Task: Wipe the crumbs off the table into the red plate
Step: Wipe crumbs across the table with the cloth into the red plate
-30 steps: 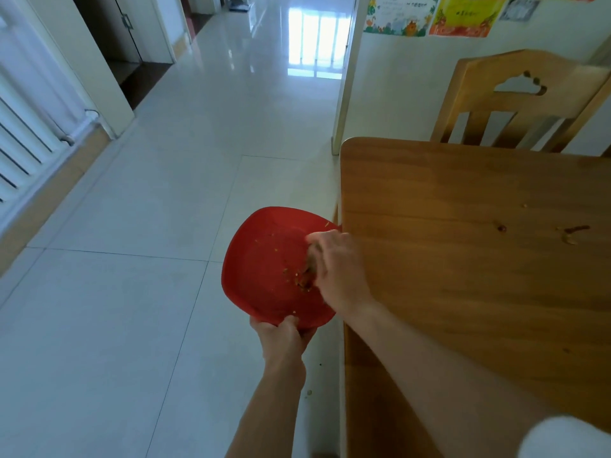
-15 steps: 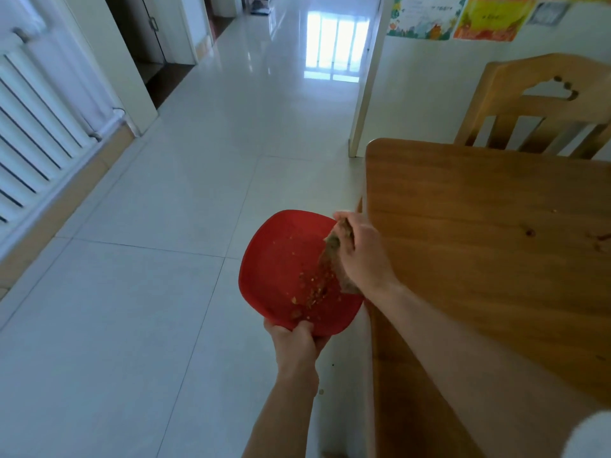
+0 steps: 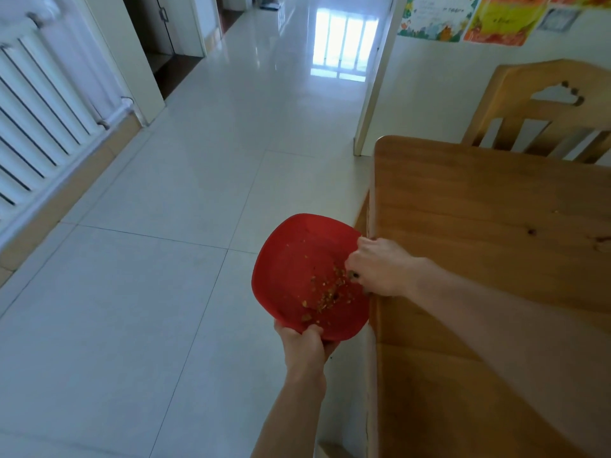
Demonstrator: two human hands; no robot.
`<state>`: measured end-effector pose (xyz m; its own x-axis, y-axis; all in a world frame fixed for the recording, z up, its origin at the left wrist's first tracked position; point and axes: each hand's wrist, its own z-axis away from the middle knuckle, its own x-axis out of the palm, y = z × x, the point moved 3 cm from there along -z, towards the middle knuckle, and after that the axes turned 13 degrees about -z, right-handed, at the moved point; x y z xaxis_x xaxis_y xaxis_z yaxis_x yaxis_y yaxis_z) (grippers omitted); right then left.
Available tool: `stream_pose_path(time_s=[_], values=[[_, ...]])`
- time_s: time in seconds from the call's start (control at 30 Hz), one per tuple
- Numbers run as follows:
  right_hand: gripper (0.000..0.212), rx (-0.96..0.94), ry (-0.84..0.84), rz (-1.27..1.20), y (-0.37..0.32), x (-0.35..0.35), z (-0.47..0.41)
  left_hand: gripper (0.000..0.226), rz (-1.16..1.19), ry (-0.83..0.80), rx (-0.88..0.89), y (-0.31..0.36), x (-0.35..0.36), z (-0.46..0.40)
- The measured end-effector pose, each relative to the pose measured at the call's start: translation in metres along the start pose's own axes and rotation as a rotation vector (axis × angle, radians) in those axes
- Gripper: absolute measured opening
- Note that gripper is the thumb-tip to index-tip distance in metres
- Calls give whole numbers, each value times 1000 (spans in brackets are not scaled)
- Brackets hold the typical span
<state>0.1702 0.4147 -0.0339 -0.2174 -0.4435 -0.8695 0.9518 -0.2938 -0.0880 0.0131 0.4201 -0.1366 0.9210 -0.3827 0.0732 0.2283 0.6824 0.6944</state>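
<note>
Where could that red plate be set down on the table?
The wood between the right hand and the chair is bare bar a few specks near the right edge. The table edge is crowded: left hand holds the plate against it.

My left hand (image 3: 302, 342) grips the near rim of the red plate (image 3: 287, 276), held just beside the table (image 3: 479, 226) edge. My right hand (image 3: 380, 267), fingers curled, rests at that edge over the plate. Crumbs (image 3: 327, 289) lie scattered in the plate just left of my right hand.
</note>
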Motion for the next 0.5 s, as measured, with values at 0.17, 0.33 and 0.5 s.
stream_pose_path(time_s=[0.17,0.33,0.5], values=[[22,37,-167,-81,-23,5,6,75,4,7,7,-3,-7,13],[18,221,-439,-407,-35,4,4,72,-21,-5,-20,-13,-19,26],[18,243,-600,-417,-44,-2,1,73,2,-9,-41,-19,-33,38]])
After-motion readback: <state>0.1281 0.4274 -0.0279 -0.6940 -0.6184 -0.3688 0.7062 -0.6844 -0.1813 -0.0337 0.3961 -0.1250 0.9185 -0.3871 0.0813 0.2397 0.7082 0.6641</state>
